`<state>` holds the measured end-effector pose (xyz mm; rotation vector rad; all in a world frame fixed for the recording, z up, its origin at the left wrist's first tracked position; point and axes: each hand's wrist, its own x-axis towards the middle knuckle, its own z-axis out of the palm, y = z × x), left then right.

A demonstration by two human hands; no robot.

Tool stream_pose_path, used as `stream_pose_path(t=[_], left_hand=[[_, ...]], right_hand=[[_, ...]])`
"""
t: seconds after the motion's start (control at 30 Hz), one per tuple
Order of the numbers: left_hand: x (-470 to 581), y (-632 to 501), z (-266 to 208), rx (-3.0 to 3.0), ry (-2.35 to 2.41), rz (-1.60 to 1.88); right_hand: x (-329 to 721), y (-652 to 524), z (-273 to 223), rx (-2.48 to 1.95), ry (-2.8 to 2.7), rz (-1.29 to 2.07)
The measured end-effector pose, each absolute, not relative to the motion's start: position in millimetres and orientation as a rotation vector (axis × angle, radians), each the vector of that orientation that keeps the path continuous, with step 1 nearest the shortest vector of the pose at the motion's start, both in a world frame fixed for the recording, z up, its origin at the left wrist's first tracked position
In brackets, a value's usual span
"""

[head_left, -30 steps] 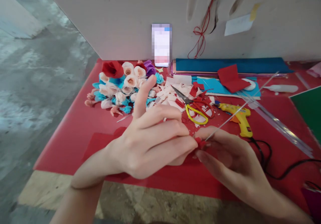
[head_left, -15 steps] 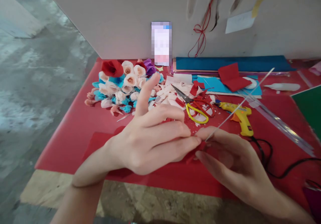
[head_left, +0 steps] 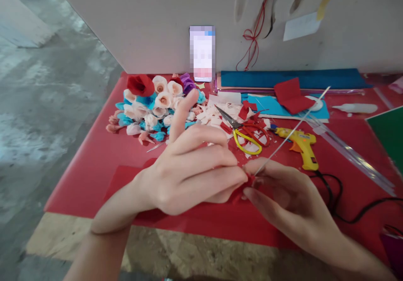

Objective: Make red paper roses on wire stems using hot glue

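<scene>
- Hands nearly together, tip to tip: the left hand (head_left: 189, 172), its forefinger raised, pinches a small red piece (head_left: 251, 179), while the right hand (head_left: 299, 201) has thumb and forefinger closed about the same piece, beside the foot of a thin stick (head_left: 291, 132).
- For good work here, I judge, the grip should be light but firm at the stick's foot, the right hand steadying the stick while the left smooths the red material snugly, without tearing it.
- The red piece sits between the two sets of fingertips, above the front of the red table (head_left: 94, 155). It looks soft and crumpled; whether it is around the stick or only beside it, I cannot tell.
- The stick is pale, straight and slender, slanting up and away to the right.
- Beyond lie scissors (head_left: 238, 126) on paper scraps (head_left: 206, 117), with a yellow glue gun (head_left: 304, 142) to their right.
- Further left, paper-like flowers (head_left: 163, 101) are heaped.
</scene>
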<state>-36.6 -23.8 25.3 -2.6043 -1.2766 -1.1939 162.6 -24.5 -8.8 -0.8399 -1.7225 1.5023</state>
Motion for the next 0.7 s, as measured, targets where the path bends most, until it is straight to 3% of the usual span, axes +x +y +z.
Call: stream_pose_path(t=[0.1,0.37,0.7], left_hand=[[-38.6,-15.0,26.6,-2.729,-1.009,-1.249],[-37.6,-16.4,28.6,-3.016,-1.105,-1.304],[-47.0,-14.5,27.1,-2.622,-1.325,-1.53]], right_hand=[[160.7,-22.4,-6.9,-0.839,-1.708,1.503],[161.0,-20.7,-3.0,-0.822,-1.704,1.588],[162.8,-15.9,1.4,-0.861,-1.816,1.375]])
